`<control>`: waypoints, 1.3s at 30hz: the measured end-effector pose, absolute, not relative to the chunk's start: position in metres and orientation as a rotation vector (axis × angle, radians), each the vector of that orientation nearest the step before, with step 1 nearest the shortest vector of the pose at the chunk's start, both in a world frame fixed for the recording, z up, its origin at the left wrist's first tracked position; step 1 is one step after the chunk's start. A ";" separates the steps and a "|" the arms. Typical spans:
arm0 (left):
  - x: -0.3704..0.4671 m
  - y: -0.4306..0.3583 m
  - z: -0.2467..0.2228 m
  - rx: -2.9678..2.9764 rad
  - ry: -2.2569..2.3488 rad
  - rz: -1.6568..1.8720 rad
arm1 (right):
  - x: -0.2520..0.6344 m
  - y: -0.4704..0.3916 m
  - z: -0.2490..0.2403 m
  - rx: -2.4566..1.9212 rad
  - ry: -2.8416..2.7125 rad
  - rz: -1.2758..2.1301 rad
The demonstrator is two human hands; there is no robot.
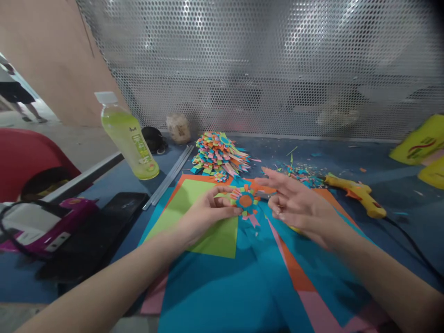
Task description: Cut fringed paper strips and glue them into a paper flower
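My left hand [217,206] is closed in a pinch on the left edge of a paper rosette [246,200] with an orange centre, a blue ring and a fringe of coloured strips. To its right, my right hand [298,203] is raised with fingers apart, the index finger stretched out. A grey blade-like piece shows behind its fingers, and a bit of yellow under its palm; I cannot tell whether the hand touches them. Beneath both hands lie blue sheets [222,291] and a lime green sheet [217,243], with orange and pink sheets underneath.
A heap of fringed paper rosettes [220,155] stands at the back, beside paper scraps [301,173]. At right lies a yellow glue gun [360,194] with its cord. Clear glue sticks [169,175], a green drink bottle [130,138] and a black phone [100,236] are at left.
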State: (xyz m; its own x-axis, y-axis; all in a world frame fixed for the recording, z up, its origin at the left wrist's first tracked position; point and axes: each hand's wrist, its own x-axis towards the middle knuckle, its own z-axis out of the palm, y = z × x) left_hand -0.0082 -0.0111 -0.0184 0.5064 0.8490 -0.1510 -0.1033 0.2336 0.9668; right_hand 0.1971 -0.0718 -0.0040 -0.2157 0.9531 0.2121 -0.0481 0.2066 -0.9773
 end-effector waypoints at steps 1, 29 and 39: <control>-0.008 -0.010 -0.020 1.142 0.797 0.762 | 0.198 -0.073 -0.001 -0.841 -1.381 1.271; 0.001 -0.012 -0.022 1.127 0.604 0.828 | 0.185 -0.066 -0.017 -1.295 -1.757 1.023; 0.001 -0.014 -0.019 1.165 0.661 0.834 | 0.186 -0.064 -0.017 -1.247 -1.749 1.076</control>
